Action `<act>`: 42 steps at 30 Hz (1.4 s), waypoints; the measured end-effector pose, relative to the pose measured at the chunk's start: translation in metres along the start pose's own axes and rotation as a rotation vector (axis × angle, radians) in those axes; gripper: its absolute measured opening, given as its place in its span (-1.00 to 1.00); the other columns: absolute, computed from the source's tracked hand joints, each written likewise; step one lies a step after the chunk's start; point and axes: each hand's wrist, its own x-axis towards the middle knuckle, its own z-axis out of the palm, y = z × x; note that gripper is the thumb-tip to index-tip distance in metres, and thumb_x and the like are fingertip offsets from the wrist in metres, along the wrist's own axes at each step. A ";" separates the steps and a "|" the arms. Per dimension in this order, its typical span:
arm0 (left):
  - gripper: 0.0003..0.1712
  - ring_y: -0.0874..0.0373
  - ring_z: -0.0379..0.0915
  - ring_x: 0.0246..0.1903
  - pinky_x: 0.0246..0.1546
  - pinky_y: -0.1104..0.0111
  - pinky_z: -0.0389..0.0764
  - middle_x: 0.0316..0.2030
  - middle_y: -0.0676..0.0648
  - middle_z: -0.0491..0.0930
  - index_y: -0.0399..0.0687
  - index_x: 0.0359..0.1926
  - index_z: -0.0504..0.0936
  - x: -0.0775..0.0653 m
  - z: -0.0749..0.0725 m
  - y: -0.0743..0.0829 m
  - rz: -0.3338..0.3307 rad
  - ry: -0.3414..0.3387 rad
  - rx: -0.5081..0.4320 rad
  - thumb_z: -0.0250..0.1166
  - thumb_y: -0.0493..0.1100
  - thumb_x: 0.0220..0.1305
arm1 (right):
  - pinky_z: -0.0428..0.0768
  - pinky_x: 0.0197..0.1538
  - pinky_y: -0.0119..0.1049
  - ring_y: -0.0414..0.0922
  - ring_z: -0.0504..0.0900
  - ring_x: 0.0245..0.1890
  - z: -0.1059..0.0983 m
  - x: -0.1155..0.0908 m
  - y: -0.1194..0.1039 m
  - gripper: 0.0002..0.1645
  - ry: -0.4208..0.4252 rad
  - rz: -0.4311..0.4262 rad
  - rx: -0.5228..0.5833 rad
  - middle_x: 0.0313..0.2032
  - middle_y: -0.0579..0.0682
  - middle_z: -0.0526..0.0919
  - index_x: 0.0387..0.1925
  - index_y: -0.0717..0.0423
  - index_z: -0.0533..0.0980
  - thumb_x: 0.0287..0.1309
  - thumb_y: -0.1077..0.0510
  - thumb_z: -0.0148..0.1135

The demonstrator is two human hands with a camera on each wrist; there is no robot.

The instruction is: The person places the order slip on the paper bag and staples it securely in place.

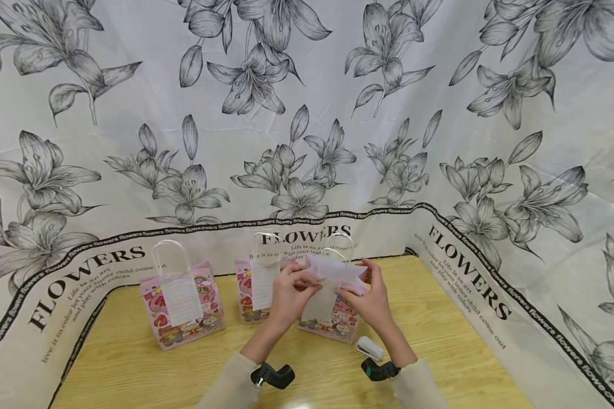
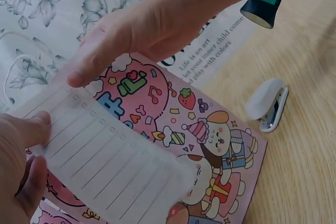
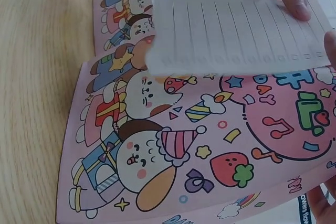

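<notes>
A pink cartoon-printed paper gift bag (image 1: 341, 331) stands between both hands, its top edge folded open. Over its front hangs a lined white paper sheet (image 2: 113, 156). My left hand (image 1: 288, 291) pinches the sheet near its upper end, thumb on the lined face (image 3: 226, 35). On the other side, my right hand (image 1: 372, 295) grips the bag's top edge, thumb in front and fingers behind; that thumb lies by the sheet's upper corner in the left wrist view. A white stapler (image 1: 369, 347) lies on the table beside the bag, below the right hand.
Two more pink gift bags stand to the left, one at the far left (image 1: 212, 307) and one in the middle (image 1: 245, 289), each with a lined sheet on its front and white handles. A flower-printed cloth (image 1: 297, 170) hangs behind the wooden table (image 1: 440, 341).
</notes>
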 end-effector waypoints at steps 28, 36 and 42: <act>-0.45 0.20 0.61 -0.37 -0.16 0.27 0.60 -0.28 0.04 0.68 -0.08 0.12 0.60 0.027 -0.007 0.019 -0.043 -0.265 0.594 0.50 -0.06 0.10 | 0.56 -0.40 -0.34 -0.18 0.58 -0.45 -0.012 0.016 -0.002 -0.71 -0.086 -0.116 -0.076 -0.43 -0.11 0.65 -0.42 0.04 0.61 -0.17 0.17 0.62; -0.80 0.26 0.34 -0.49 -0.45 0.41 0.40 -0.46 0.13 0.50 0.09 -0.40 0.71 0.034 -0.018 0.021 0.001 -0.342 0.650 0.52 0.03 0.05 | 0.54 -0.51 -0.30 -0.17 0.53 -0.54 -0.022 0.024 -0.005 -0.77 -0.273 -0.067 -0.067 -0.47 -0.11 0.59 -0.54 -0.05 0.59 -0.07 0.09 0.56; -0.83 0.25 0.43 -0.34 -0.21 0.36 0.48 -0.34 0.15 0.55 0.08 -0.39 0.67 0.030 -0.016 0.018 -0.021 -0.379 0.578 0.47 0.01 0.13 | 0.54 -0.56 -0.28 -0.15 0.55 -0.61 -0.023 0.024 -0.011 -0.78 -0.312 -0.011 -0.059 -0.53 -0.10 0.65 -0.54 0.00 0.62 -0.03 0.05 0.54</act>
